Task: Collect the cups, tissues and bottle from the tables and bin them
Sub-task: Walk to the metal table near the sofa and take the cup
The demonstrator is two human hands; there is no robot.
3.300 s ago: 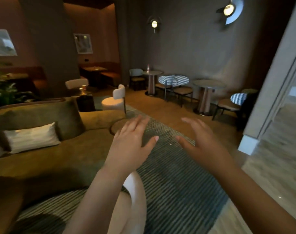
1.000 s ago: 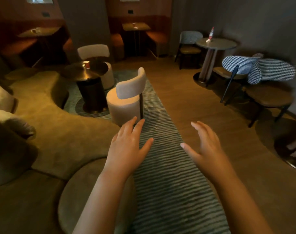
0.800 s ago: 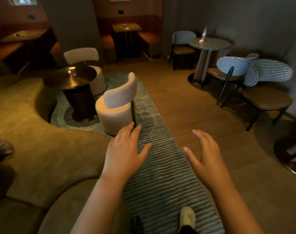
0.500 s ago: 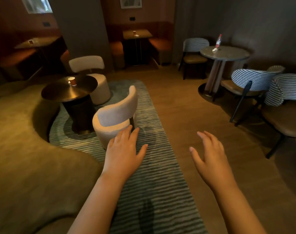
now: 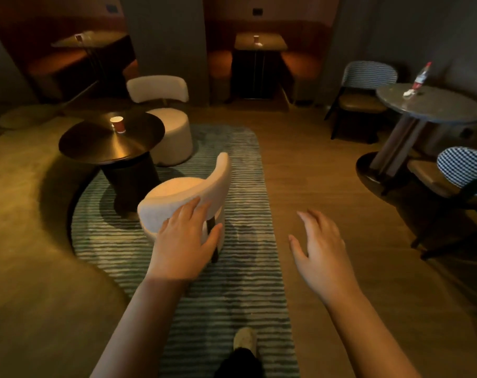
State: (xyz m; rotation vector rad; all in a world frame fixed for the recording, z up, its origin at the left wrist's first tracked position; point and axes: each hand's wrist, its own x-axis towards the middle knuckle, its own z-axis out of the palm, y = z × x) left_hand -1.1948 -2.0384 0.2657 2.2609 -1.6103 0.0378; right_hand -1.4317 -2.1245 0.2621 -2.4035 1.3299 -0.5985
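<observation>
A dark round table stands on a striped rug, and a red paper cup sits upright near its far edge. At right, a grey round table carries a bottle with a crumpled tissue just beside it. A square table at the back holds a cup; another back table at left holds a small cup.
</observation>
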